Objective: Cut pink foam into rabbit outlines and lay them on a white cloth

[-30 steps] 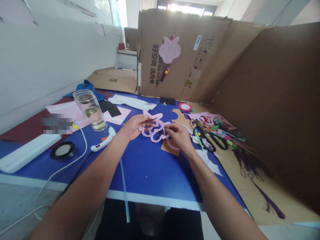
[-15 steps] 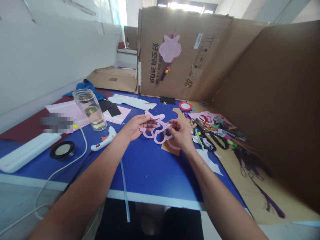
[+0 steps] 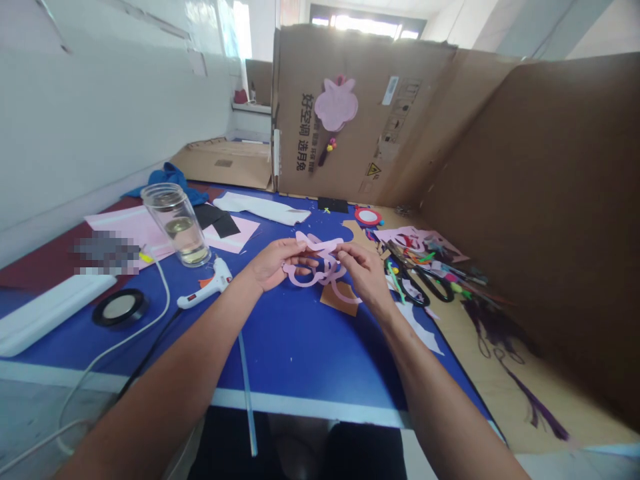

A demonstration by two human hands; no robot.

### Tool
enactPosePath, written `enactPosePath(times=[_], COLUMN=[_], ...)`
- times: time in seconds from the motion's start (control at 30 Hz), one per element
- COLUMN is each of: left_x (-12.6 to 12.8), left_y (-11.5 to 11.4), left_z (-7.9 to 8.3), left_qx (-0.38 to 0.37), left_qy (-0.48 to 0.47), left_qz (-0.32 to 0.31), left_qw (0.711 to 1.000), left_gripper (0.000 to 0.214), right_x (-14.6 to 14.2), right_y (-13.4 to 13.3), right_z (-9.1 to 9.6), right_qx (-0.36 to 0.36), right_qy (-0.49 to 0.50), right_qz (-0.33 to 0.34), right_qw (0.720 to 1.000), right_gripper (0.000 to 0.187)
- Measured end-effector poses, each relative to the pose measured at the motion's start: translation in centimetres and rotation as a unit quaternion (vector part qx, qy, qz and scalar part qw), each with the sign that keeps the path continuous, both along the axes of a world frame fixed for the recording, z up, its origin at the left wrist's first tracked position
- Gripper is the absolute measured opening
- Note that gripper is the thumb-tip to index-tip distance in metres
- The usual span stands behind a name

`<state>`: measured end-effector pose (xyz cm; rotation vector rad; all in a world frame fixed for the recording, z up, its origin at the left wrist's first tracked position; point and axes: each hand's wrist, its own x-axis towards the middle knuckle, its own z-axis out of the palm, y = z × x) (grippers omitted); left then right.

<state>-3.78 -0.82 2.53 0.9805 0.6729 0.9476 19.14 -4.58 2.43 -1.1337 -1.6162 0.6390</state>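
A pink foam cut-out frame with looping outlines (image 3: 320, 263) is held just above the blue table (image 3: 295, 347) between both hands. My left hand (image 3: 273, 263) grips its left side with fingers curled round the loops. My right hand (image 3: 364, 270) pinches its right upper part between thumb and fingers. A brown cardboard scrap (image 3: 340, 299) lies on the table under the frame.
A glass of liquid (image 3: 177, 223), a white glue gun (image 3: 207, 283) with cord, a black tape roll (image 3: 120, 307) and a white box (image 3: 47, 310) lie left. Black scissors (image 3: 423, 283) and coloured scraps are right. Cardboard walls (image 3: 525, 200) enclose the back and right; a pink fan shape (image 3: 336, 103) hangs there.
Both hands lifted the pink frame slightly off the table and drew it together, so it now looks folded or tilted. The view shifted a little.
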Motion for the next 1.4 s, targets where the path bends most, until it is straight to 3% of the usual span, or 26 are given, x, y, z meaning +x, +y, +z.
enactPosePath(times=[0.1, 0.47, 0.7, 0.83, 1.17, 1.4], left_x=[0.3, 1.1, 0.6, 0.5, 0.9, 1.2], left_y=[-0.2, -0.8, 0.0, 0.2, -0.4, -0.7], left_z=[0.1, 0.3, 0.2, -0.3, -0.3, -0.1], left_qx=[-0.001, 0.016, 0.023, 0.017, 0.006, 0.0], left_qy=[-0.002, 0.012, 0.03, 0.038, 0.03, 0.029], left_qz=[0.001, 0.008, 0.116, 0.18, 0.021, 0.029], left_qw=[1.0, 1.0, 0.993, 0.983, 0.999, 0.999], left_gripper=[0.015, 0.014, 0.023, 0.016, 0.024, 0.016], right_x=[-0.2, -0.6, 0.0, 0.3, 0.6, 0.7], right_y=[-0.5, -0.3, -0.6, -0.9, -0.7, -0.5], right_z=[0.5, 0.0, 0.6, 1.2, 1.2, 0.8], right_qx=[0.008, -0.013, -0.033, -0.023, -0.048, -0.075], right_qy=[-0.012, 0.044, 0.067, 0.074, 0.112, 0.127], right_qz=[0.01, -0.006, -0.017, -0.006, 0.004, 0.007], right_qw=[1.0, 0.999, 0.997, 0.997, 0.993, 0.989], right_gripper=[0.038, 0.033, 0.034, 0.031, 0.034, 0.034])
